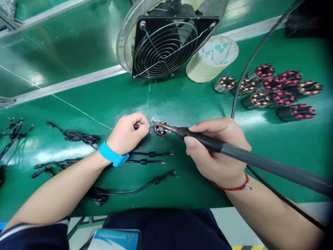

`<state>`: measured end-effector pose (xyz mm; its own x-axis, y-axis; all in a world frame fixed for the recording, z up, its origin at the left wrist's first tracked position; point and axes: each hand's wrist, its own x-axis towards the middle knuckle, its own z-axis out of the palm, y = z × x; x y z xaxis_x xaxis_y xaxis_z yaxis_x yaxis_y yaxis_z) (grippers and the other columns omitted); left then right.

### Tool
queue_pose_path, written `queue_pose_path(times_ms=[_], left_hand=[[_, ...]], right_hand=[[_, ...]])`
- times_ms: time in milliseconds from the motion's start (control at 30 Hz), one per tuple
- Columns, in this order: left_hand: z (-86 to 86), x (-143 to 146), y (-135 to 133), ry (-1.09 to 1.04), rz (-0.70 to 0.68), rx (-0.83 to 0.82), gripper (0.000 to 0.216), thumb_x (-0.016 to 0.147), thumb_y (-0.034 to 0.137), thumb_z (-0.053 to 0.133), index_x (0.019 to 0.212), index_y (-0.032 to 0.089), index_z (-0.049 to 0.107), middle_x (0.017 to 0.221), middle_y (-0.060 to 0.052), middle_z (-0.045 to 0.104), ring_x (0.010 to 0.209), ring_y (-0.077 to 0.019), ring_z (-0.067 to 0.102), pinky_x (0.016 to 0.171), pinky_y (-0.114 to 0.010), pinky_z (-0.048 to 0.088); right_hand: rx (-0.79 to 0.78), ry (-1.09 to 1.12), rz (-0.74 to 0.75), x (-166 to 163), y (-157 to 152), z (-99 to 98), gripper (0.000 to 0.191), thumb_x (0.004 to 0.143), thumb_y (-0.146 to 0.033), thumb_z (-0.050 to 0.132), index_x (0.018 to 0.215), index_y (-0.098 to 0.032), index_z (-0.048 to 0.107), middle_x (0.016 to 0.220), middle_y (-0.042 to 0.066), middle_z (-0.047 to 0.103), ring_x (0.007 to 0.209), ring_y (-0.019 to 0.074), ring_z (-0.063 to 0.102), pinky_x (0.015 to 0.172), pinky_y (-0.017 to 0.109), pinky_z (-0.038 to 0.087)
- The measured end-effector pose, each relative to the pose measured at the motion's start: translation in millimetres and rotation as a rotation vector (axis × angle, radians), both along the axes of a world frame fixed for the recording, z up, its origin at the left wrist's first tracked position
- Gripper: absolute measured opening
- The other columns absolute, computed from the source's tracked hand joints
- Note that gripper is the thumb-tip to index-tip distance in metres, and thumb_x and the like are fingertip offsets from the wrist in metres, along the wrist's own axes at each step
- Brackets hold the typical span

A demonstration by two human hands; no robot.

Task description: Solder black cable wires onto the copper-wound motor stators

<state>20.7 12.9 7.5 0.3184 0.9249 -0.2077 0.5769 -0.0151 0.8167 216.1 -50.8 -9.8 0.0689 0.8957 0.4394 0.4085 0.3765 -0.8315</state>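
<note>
Soldering iron [234, 152] clasped in the right hand [218, 165], its tip beside the rim of a small wound core [161, 132] on the green bench [187, 194] — the left hand [132, 132] pinches something thin there; 3 cable ends [157, 161] lie nearer the person.

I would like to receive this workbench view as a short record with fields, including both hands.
Left hand: pinching thin wire beside the ringed coil part
Right hand: gripping the soldering iron
Iron tip: at the ringed coil part, near the left fingertips; exact contact unclear
Smoke: faint, below the fan
Container: cream cylinder, right of the fan
Right side: grouped coil parts, copper-coloured and red windings
Left side: black cables, several with coloured wire ends
</note>
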Motion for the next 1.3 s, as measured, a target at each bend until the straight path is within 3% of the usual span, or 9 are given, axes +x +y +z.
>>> queue_pose_path(times_ms=[167,333,467,633,833,1000,1300], left_hand=[[-0.5,0.0,0.6,-0.003,0.0,0.011,0.012,0.076,0.018,0.053,0.065,0.016,0.056,0.06,0.003,0.056,0.056,-0.0082,0.046,0.056,-0.022,0.037],[-3.6,-1.2,0.8,0.008,0.004,0.005,0.012,0.076,0.021,0.053,0.066,0.016,0.057,0.062,0.002,0.058,0.058,-0.0092,0.048,0.058,-0.022,0.039],[-4.9,-2.2,1.0,0.009,-0.001,0.007,0.012,0.076,0.022,0.053,0.067,0.016,0.058,0.063,0.001,0.059,0.06,-0.0102,0.05,0.06,-0.023,0.04],[-3.3,-1.8,1.5,-0.003,-0.006,0.019,0.013,0.076,0.024,0.052,0.066,0.016,0.057,0.064,0.001,0.059,0.061,-0.0104,0.049,0.061,-0.023,0.04],[-4.6,-2.8,1.6,-0.004,-0.018,0.037,0.013,0.075,0.025,0.051,0.068,0.016,0.058,0.065,0.002,0.059,0.062,-0.0109,0.05,0.062,-0.024,0.039],[-6.6,-3.8,2.2,0.013,-0.021,0.042,0.016,0.077,0.026,0.051,0.066,0.015,0.057,0.064,0.002,0.057,0.063,-0.0113,0.05,0.062,-0.025,0.039],[-5.9,-3.7,-1.0,-0.027,-0.093,0.041,0.014,0.078,0.022,0.051,0.068,0.015,0.058,0.064,0.003,0.057,0.062,-0.0103,0.048,0.061,-0.024,0.037]], right_hand=[[0.033,-0.026,-0.021,0.1,1.0,0.5,0.015,0.084,-0.024,0.068,0.097,-0.028,0.061,0.076,-0.001,0.068,0.052,0.0121,0.06,0.047,0.027,0.05],[-0.014,-0.094,0.066,-4.2,3.5,0.5,0.021,0.091,-0.025,0.062,0.112,-0.027,0.061,0.104,0.004,0.073,0.076,0.0177,0.072,0.074,0.034,0.061],[-0.114,-0.006,0.142,-10.4,5.3,-4.0,0.029,0.097,-0.027,0.053,0.125,-0.031,0.054,0.108,0.002,0.072,0.073,0.0141,0.072,0.075,0.031,0.061],[-0.079,0.003,0.149,-17.2,12.3,-15.4,0.015,0.098,-0.025,0.05,0.111,-0.029,0.055,0.092,-0.001,0.07,0.088,0.0156,0.071,0.084,0.033,0.057],[-0.159,-0.083,0.246,-21.6,19.3,-25.9,0.032,0.091,-0.022,0.053,0.123,-0.027,0.048,0.123,0.007,0.065,0.114,0.0237,0.063,0.099,0.047,0.05],[-0.204,-0.143,0.302,-23.7,23.1,-24.2,0.034,0.09,-0.019,0.05,0.123,-0.027,0.048,0.118,0.007,0.069,0.116,0.0256,0.061,0.098,0.05,0.047],[-0.123,-0.254,0.256,-24.5,29.5,-28.2,0.033,0.089,-0.014,0.045,0.119,-0.024,0.052,0.095,0.004,0.07,0.095,0.0246,0.061,0.087,0.044,0.05]])
